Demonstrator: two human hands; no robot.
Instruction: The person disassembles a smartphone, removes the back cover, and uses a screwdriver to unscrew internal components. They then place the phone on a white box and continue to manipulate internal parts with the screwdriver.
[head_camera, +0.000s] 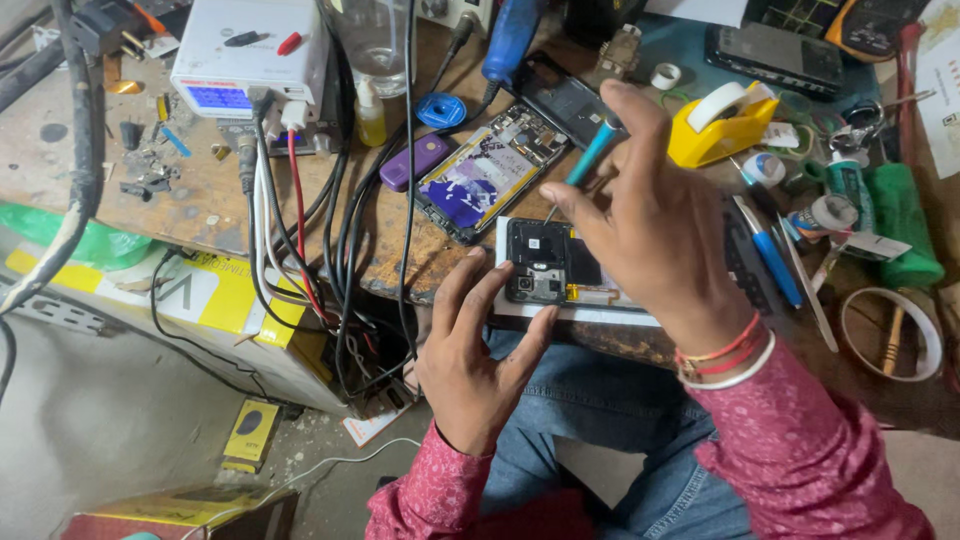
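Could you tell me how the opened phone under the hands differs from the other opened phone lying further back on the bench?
The near phone lies square on a white pad, steadied by the left hand, with the right hand bringing a teal screwdriver to it. The far phone lies diagonally, untouched, showing a purple panel. Both are back-off, internals exposed.

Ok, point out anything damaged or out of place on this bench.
The wooden bench edge is chipped and worn beside the opened phone that the left hand steadies. The right hand holds a teal screwdriver over it. A second opened phone lies askew, and cables spill over the edge.
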